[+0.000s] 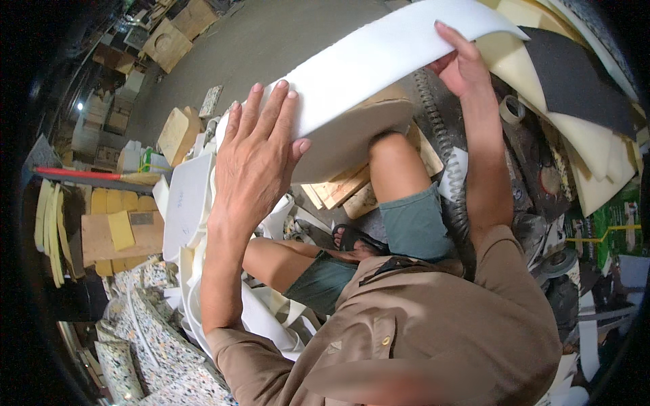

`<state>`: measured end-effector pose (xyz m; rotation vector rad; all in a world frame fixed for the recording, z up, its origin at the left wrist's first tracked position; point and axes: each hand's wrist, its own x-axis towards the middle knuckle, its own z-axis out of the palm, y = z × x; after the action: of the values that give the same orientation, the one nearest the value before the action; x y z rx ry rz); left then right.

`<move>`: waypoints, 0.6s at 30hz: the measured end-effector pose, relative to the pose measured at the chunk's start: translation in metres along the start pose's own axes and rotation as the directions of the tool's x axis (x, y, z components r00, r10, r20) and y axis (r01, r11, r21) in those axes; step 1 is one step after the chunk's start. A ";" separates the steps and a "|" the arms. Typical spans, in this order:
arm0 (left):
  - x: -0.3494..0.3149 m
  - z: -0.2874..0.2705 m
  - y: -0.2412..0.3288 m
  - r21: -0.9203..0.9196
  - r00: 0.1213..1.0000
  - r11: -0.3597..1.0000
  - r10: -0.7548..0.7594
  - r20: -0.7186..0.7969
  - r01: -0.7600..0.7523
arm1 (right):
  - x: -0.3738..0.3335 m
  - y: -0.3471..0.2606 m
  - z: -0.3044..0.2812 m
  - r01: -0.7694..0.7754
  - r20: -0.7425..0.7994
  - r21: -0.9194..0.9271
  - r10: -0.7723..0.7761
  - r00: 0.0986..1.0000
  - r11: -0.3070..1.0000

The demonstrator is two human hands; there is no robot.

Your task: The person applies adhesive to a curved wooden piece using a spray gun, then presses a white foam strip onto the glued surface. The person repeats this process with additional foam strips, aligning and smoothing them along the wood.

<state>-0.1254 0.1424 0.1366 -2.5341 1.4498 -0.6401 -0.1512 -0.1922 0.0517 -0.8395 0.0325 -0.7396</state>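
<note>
A long white strip that looks like foam sheet (365, 64) stretches across the top middle, its right end curving downward. My left hand (261, 135) lies on the strip's left end, fingers stretched out and palm down. At the right part of the strip, my right hand (464, 64) pinches its near edge, thumb on top and fingers underneath. Below the strip is a thick, round-edged piece with a greyish face (352, 139), close to my raised knee. The strip hides its upper part.
Cream foam sheets (582, 142) and a dark grey sheet (569, 78) hang at the right. A coiled black hose (437, 118) runs past my right arm. A tape roll (512, 108) sits beside it. White offcuts (271, 311) and speckled foam (152, 318) lie at lower left.
</note>
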 end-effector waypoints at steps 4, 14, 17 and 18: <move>0.023 0.000 0.011 0.076 0.991 0.997 0.024 0.131 -0.034 | 0.032 -0.026 -0.012 0.052 0.012 0.189 -0.056 0.998 0.981; 0.032 0.003 0.019 0.085 0.985 0.996 -0.007 0.172 -0.008 | 0.027 0.009 -0.109 -0.144 -0.206 -0.344 0.075 0.976 0.928; 0.034 0.004 0.021 0.097 0.979 0.995 -0.025 0.201 0.006 | 0.021 0.028 -0.116 -0.148 -0.206 -0.324 0.084 0.975 0.934; 0.035 0.004 0.021 0.090 0.978 0.996 -0.033 0.207 0.014 | 0.020 0.033 -0.117 -0.153 -0.206 -0.324 0.088 0.975 0.934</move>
<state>-0.1248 0.1017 0.1363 -2.4685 1.2937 -0.4168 -0.1521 -0.2674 -0.0457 -1.0816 0.3883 -0.7043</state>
